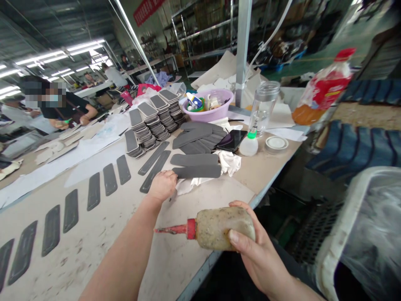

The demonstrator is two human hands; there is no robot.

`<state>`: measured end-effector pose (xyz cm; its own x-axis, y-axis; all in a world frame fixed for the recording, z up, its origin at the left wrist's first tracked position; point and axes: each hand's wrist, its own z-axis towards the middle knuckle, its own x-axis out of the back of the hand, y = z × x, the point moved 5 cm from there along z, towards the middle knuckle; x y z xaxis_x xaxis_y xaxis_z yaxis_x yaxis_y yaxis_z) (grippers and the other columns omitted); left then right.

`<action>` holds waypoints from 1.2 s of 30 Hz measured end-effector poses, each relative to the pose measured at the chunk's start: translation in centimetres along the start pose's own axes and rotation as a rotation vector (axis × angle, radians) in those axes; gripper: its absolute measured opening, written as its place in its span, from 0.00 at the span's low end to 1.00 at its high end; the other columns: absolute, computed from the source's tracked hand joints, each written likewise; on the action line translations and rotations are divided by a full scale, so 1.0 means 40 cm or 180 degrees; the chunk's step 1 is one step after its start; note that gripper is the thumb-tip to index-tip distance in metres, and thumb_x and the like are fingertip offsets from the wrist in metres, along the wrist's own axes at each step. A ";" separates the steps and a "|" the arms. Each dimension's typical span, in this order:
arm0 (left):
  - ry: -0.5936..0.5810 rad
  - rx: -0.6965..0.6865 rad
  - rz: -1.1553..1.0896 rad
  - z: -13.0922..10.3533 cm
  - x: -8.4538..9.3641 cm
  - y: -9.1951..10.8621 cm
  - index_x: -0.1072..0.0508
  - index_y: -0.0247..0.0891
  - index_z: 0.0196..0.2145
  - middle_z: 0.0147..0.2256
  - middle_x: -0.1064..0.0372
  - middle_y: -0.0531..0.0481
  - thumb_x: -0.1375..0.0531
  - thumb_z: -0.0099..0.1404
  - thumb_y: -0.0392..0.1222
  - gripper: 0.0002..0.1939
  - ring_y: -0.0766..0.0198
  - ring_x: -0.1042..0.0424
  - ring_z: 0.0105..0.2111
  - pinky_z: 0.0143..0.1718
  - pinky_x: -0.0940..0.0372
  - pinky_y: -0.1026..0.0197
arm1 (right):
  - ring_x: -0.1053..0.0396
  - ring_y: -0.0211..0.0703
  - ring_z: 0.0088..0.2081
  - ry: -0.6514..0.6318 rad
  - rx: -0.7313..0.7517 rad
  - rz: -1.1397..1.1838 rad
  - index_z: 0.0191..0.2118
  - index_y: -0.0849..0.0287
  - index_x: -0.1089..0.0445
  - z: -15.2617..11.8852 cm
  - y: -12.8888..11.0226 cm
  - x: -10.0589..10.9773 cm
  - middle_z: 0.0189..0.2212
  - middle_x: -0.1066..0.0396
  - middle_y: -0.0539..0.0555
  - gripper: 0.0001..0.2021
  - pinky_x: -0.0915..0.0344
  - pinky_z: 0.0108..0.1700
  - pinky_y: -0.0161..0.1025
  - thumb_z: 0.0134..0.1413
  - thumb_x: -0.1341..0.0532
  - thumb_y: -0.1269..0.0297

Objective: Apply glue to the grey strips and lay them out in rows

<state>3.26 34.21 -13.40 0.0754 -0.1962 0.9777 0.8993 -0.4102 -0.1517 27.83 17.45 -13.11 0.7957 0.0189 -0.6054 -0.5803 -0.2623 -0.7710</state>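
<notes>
My right hand (253, 238) is wrapped round a stained glue bottle (216, 228) with a red nozzle that points left, held over the table's front edge. Farther in, my left hand (163, 184) has its fingers curled at the left end of a dark grey strip (199, 172); whether it pinches the strip is hidden. Another grey strip (194, 159) lies just behind. Two glossy strips (156, 170) rest left of my left hand, and a row of several more (71, 210) runs down the table's left side. A white cloth (230, 162) is bunched by the grey strips.
Behind stand stacks of grey-topped pieces (147, 109), a pile of loose strips (197, 138), a purple basin (209, 113), a phone (232, 140), a small white bottle (249, 146) and a clear jar (265, 108). A plastic bin (354, 196) stands right; a person (65, 104) works at far left.
</notes>
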 end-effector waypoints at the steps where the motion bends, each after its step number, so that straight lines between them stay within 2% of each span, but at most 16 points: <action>1: 0.0058 0.0080 0.0065 -0.010 0.016 0.000 0.25 0.32 0.34 0.35 0.28 0.40 0.50 0.64 0.37 0.14 0.56 0.30 0.37 0.42 0.38 0.54 | 0.32 0.44 0.38 0.0013 0.0023 0.0025 0.51 0.48 0.43 0.000 -0.002 -0.001 0.36 0.31 0.50 0.26 0.32 0.37 0.38 0.47 0.33 0.56; 3: 0.0244 0.0331 0.0264 -0.050 0.060 -0.002 0.26 0.33 0.34 0.34 0.29 0.40 0.50 0.64 0.37 0.13 0.55 0.30 0.36 0.41 0.39 0.54 | 0.32 0.43 0.37 0.0000 0.0087 0.0079 0.51 0.48 0.42 0.000 -0.005 -0.002 0.36 0.32 0.50 0.26 0.32 0.37 0.37 0.47 0.32 0.58; 5: 0.0402 0.0583 0.0503 -0.123 0.111 0.000 0.28 0.34 0.32 0.32 0.30 0.43 0.49 0.63 0.37 0.10 0.56 0.31 0.34 0.39 0.39 0.55 | 0.32 0.43 0.38 -0.0038 0.0176 0.0119 0.51 0.49 0.42 -0.001 -0.008 -0.004 0.36 0.32 0.50 0.26 0.32 0.38 0.37 0.47 0.32 0.59; 7: 0.0457 0.0745 0.0692 -0.233 0.157 0.016 0.29 0.36 0.32 0.31 0.30 0.46 0.48 0.61 0.38 0.08 0.57 0.31 0.32 0.37 0.40 0.57 | 0.33 0.42 0.38 -0.0062 0.0247 0.0102 0.51 0.49 0.42 -0.003 -0.009 -0.004 0.37 0.33 0.50 0.26 0.33 0.39 0.36 0.48 0.32 0.60; 9: 0.0388 0.0831 0.0776 -0.367 0.191 0.050 0.30 0.37 0.32 0.32 0.30 0.47 0.47 0.61 0.38 0.07 0.58 0.31 0.31 0.37 0.39 0.56 | 0.33 0.41 0.38 -0.0065 0.0292 -0.0003 0.51 0.50 0.42 -0.006 -0.008 -0.005 0.37 0.33 0.50 0.25 0.33 0.38 0.35 0.48 0.33 0.60; 13: -0.0024 0.1037 0.0701 -0.623 0.210 0.159 0.30 0.38 0.33 0.33 0.30 0.47 0.48 0.63 0.39 0.08 0.59 0.31 0.31 0.38 0.38 0.56 | 0.34 0.41 0.37 -0.0152 0.0297 -0.0366 0.51 0.50 0.41 -0.017 0.006 -0.025 0.37 0.34 0.50 0.25 0.33 0.36 0.35 0.48 0.32 0.60; 16: -0.0357 0.1195 0.0364 -0.739 0.193 0.233 0.29 0.39 0.34 0.30 0.30 0.47 0.49 0.65 0.40 0.09 0.60 0.30 0.30 0.36 0.37 0.58 | 0.34 0.41 0.37 -0.0312 0.0386 -0.0750 0.49 0.51 0.41 -0.033 0.024 -0.056 0.37 0.34 0.49 0.25 0.34 0.37 0.35 0.47 0.32 0.59; 18: -0.0312 0.1271 0.0079 -0.779 0.186 0.258 0.29 0.38 0.38 0.30 0.30 0.47 0.50 0.67 0.41 0.11 0.61 0.30 0.30 0.35 0.36 0.59 | 0.34 0.41 0.36 -0.0445 0.0454 -0.1066 0.49 0.51 0.41 -0.049 0.041 -0.080 0.36 0.34 0.49 0.26 0.34 0.37 0.35 0.46 0.31 0.59; 22: 0.0251 0.1406 -0.0509 -0.835 0.196 0.251 0.29 0.36 0.42 0.37 0.29 0.44 0.48 0.67 0.40 0.10 0.62 0.29 0.36 0.40 0.34 0.60 | 0.33 0.43 0.37 -0.0771 0.0688 -0.1795 0.50 0.54 0.42 -0.088 0.082 -0.117 0.38 0.34 0.51 0.26 0.33 0.40 0.39 0.47 0.32 0.58; 24: 0.0454 0.1460 -0.0727 -0.866 0.198 0.232 0.29 0.36 0.42 0.40 0.30 0.43 0.47 0.67 0.38 0.10 0.62 0.30 0.39 0.42 0.33 0.60 | 0.33 0.45 0.39 -0.0941 0.1034 -0.2241 0.51 0.55 0.42 -0.108 0.098 -0.133 0.40 0.34 0.53 0.26 0.33 0.43 0.42 0.48 0.33 0.58; 27: 0.0495 0.1360 -0.0957 -0.900 0.187 0.209 0.28 0.37 0.45 0.43 0.31 0.43 0.48 0.67 0.36 0.12 0.61 0.32 0.42 0.44 0.33 0.58 | 0.35 0.49 0.44 -0.1188 0.1806 -0.2904 0.50 0.55 0.40 -0.136 0.114 -0.166 0.43 0.36 0.56 0.24 0.35 0.48 0.48 0.48 0.33 0.59; 31: 0.0435 0.1216 -0.1029 -0.903 0.169 0.201 0.26 0.38 0.43 0.40 0.30 0.44 0.46 0.67 0.37 0.11 0.61 0.33 0.40 0.42 0.33 0.57 | 0.38 0.52 0.49 -0.1513 0.2447 -0.3318 0.49 0.56 0.39 -0.162 0.137 -0.213 0.44 0.38 0.58 0.23 0.36 0.51 0.51 0.49 0.33 0.60; 36: 0.0474 0.1266 -0.1079 -0.878 0.160 0.214 0.25 0.37 0.40 0.37 0.30 0.45 0.46 0.67 0.37 0.10 0.62 0.34 0.38 0.40 0.34 0.58 | 0.38 0.52 0.49 -0.1747 0.2507 -0.3429 0.50 0.57 0.40 -0.175 0.175 -0.239 0.45 0.39 0.59 0.24 0.34 0.49 0.50 0.49 0.33 0.60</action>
<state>-3.68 -1.86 -13.55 -0.2830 -0.2472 0.9267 0.9584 -0.1095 0.2635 17.39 8.67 -11.33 0.8394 0.2701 0.4717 0.1610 0.7053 -0.6904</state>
